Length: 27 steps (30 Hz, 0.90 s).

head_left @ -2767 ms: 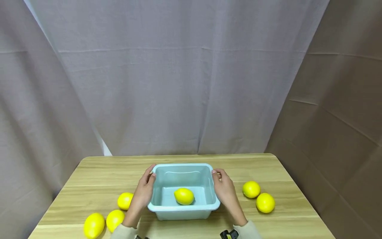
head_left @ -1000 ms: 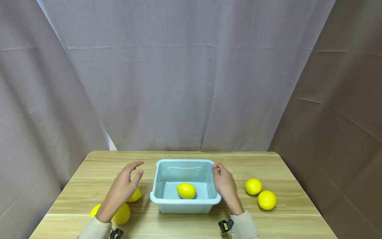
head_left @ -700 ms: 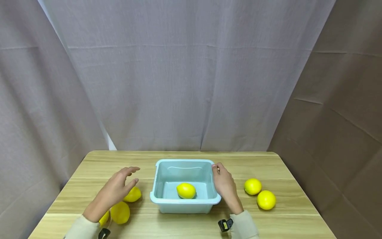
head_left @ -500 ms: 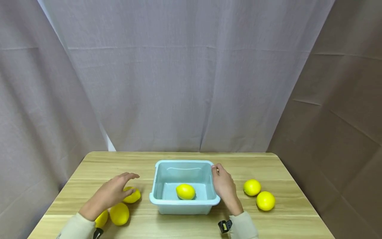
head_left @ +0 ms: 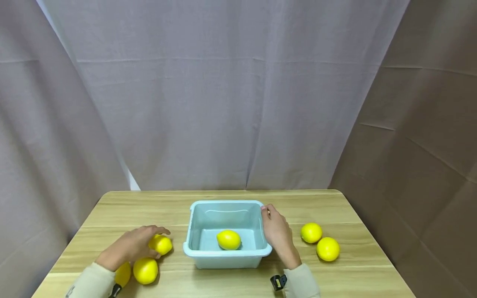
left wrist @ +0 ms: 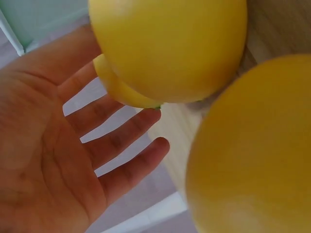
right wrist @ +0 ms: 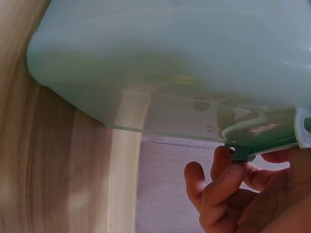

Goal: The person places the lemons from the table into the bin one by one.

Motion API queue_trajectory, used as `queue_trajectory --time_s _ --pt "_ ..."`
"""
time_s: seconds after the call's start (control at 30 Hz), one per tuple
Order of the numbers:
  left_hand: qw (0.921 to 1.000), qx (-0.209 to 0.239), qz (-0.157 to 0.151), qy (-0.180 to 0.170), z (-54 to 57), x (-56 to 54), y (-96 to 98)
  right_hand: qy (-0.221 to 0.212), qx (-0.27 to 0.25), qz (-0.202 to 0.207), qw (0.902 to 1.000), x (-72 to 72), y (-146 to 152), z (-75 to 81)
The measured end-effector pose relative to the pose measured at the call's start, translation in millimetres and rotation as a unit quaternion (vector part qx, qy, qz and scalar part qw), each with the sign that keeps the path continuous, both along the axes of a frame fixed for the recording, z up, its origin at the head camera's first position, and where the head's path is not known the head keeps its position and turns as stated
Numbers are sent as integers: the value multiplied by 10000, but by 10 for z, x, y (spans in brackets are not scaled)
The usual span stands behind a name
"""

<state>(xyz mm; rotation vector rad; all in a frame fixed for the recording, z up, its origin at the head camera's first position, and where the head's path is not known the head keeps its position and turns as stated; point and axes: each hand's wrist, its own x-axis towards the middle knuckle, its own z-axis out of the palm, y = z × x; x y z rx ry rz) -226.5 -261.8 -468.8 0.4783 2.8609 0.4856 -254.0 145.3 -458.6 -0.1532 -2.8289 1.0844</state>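
Lemon (head_left: 163, 245), yellow, one: on the worktop (head_left: 208, 285), left of the bin, between thumb and fingers of the left hand (head_left: 132, 245), loosely spread; contact cannot be told. Risk: an off-centre nudge could roll the rounded fruit, or knock the second lemon (head_left: 145, 271) just beside it. Third lemon (head_left: 124, 275): partly hidden by the wrist. Bin (head_left: 228, 262), pale blue: rim gripped by the right hand (head_left: 277, 231); a tug could tilt it, rolling the loose inner lemon (head_left: 229, 240). Right-side lemons (head_left: 328, 249), two: close together. Wrist device (head_left: 278, 282), black: yellow patch, illegible. Brands, writing: none readable.
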Motion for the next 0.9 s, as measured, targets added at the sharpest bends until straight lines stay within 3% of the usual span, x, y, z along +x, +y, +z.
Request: queue_trajectory --time_s 0.2,0.73,0.9 --pt "9998 96 -46 -138 -75 -22 -50 20 75 -16 10000 21 -6 -8" --pt "9911 759 -1078 -208 -113 -136 -152 106 120 0 9999 37 8 31" --pt "9896 847 -1146 -201 -145 -158 -163 124 168 -2 9998 29 -10 22"
